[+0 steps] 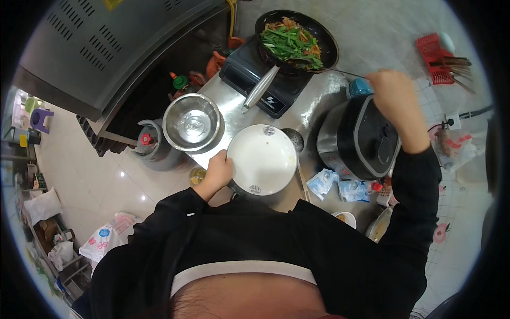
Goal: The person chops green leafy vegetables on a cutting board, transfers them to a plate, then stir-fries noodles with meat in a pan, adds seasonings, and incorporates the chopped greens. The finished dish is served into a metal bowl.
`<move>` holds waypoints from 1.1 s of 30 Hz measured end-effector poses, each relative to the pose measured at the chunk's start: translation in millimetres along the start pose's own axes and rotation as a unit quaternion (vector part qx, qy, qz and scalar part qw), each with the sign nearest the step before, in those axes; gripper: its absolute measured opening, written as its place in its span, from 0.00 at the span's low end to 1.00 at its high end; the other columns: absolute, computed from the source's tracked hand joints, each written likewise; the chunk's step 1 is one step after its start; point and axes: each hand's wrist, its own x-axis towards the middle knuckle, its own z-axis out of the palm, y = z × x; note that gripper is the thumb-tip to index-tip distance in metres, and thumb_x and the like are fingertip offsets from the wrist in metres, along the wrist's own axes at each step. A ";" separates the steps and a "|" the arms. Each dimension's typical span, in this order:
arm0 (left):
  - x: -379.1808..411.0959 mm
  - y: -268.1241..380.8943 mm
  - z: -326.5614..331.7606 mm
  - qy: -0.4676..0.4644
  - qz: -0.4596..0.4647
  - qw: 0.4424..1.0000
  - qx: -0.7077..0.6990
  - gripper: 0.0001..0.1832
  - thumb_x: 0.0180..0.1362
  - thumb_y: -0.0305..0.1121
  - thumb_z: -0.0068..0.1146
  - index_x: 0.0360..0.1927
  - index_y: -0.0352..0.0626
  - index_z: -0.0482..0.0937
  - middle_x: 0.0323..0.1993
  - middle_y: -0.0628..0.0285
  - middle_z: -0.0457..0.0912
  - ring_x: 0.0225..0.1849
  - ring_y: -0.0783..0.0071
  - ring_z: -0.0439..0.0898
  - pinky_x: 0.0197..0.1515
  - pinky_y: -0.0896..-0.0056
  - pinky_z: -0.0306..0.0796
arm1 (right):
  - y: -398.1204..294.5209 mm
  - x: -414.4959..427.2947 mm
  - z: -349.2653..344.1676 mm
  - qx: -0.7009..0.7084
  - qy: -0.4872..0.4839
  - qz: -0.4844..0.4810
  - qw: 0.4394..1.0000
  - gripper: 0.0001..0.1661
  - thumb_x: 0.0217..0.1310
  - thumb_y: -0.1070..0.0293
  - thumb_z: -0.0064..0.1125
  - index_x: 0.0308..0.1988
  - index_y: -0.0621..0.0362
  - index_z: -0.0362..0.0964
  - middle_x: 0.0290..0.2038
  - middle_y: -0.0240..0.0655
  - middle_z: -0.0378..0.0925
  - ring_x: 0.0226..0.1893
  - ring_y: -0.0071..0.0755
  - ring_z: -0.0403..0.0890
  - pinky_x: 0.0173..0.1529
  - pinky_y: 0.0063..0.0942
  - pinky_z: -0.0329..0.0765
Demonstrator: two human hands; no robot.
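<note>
My left hand [218, 172] grips the left rim of a white plate [263, 159], which has a few small bits of food on it. In my right hand [392, 93] is the thin handle of a metal spatula [301, 61], its head in the black frying pan [330, 40]. Chopped green leaves [289, 43] lie over orange-brown shredded food in the pan. The pan rests on a black portable stove [255, 79], its metal handle pointing down towards me. Left of the plate is a steel bowl [192, 123] with nothing visible in it.
A black rice cooker [368, 135] stands at the right, near blue-white packets [353, 190]. A perforated ladle [293, 140] lies partly behind the plate. A gas cylinder [153, 145] stands on the floor at left. A red utensil rack [434, 60] hangs on the wall.
</note>
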 end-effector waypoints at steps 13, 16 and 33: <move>19.7 -89.3 43.2 0.011 -0.083 0.996 0.022 0.14 0.55 0.31 0.48 0.37 0.28 0.75 0.30 0.37 0.78 0.36 0.40 0.78 0.42 0.52 0.71 | 48.2 55.8 53.1 0.037 0.027 0.104 0.993 0.15 0.51 0.72 0.50 0.40 0.55 0.78 0.34 0.47 0.79 0.36 0.52 0.79 0.40 0.43 0.75; 21.5 -82.0 37.6 -0.009 -0.092 0.994 0.051 0.16 0.55 0.34 0.51 0.38 0.28 0.75 0.31 0.37 0.79 0.37 0.41 0.78 0.43 0.53 0.71 | 19.8 61.9 90.5 0.017 -0.013 0.032 0.999 0.16 0.51 0.73 0.48 0.41 0.55 0.77 0.35 0.47 0.79 0.37 0.52 0.79 0.41 0.44 0.75; 44.8 -29.7 -51.2 -0.009 -0.284 0.832 -0.476 0.09 0.59 0.37 0.48 0.34 0.42 0.72 0.28 0.64 0.74 0.30 0.75 0.71 0.34 0.73 0.67 | 167.3 57.8 102.7 0.164 -0.019 0.098 0.981 0.19 0.61 0.63 0.49 0.48 0.60 0.74 0.42 0.51 0.77 0.44 0.50 0.79 0.50 0.36 0.72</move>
